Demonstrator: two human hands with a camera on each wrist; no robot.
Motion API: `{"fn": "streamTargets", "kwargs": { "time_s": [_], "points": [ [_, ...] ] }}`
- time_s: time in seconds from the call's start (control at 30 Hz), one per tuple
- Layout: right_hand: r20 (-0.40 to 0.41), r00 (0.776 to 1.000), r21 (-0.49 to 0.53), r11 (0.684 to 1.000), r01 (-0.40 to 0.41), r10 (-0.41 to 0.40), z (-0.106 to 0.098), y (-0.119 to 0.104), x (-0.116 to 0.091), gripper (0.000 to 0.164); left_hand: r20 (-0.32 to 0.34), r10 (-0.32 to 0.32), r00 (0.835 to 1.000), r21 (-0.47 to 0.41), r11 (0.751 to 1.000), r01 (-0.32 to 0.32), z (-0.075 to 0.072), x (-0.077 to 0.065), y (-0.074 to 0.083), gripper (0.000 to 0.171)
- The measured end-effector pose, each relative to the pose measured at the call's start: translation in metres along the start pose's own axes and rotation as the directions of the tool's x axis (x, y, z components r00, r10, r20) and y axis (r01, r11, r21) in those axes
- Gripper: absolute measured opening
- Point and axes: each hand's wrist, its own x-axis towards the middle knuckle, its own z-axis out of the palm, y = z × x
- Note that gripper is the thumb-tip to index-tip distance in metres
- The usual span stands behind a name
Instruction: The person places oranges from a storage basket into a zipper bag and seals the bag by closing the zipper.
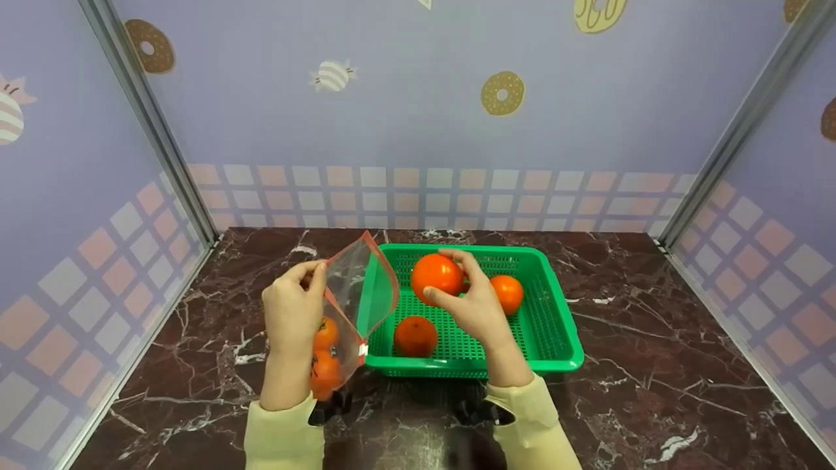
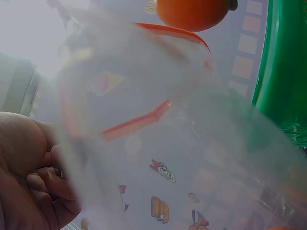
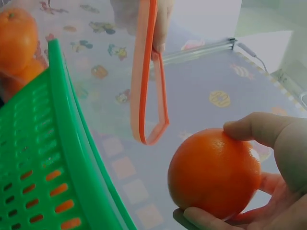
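My left hand (image 1: 294, 307) pinches the edge of a clear zip bag (image 1: 346, 274) with a red-orange strip along its spread mouth. Two fruits (image 1: 325, 373) lie low in this bag, which has small cartoon prints. In my right hand (image 1: 473, 297) is a smooth, glossy, round orange fruit (image 3: 214, 173), gripped between thumb and fingers. It is held above the green basket (image 1: 555, 313), to the right of the bag's mouth. Inside the basket are another orange fruit (image 1: 415, 336) at the front left and one (image 1: 507, 294) beyond my right hand.
Under everything is a dark red marbled tabletop (image 1: 653, 339) with white veins. A lilac wall (image 1: 418, 130) with printed sweets and a checked lower band stands behind, and similar panels rise at both sides. The basket's left rim is right beside the bag.
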Motion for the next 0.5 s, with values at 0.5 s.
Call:
{"fn": "streamTargets", "kwargs": {
  "time_s": [0.5],
  "points": [
    [0.066, 0.991, 0.006, 0.994, 0.112, -0.112, 0.028, -0.030, 0.006, 0.061, -0.013, 0.017, 1.000, 0.015, 1.000, -0.017, 0.002, 0.002, 0.000, 0.023]
  ]
}}
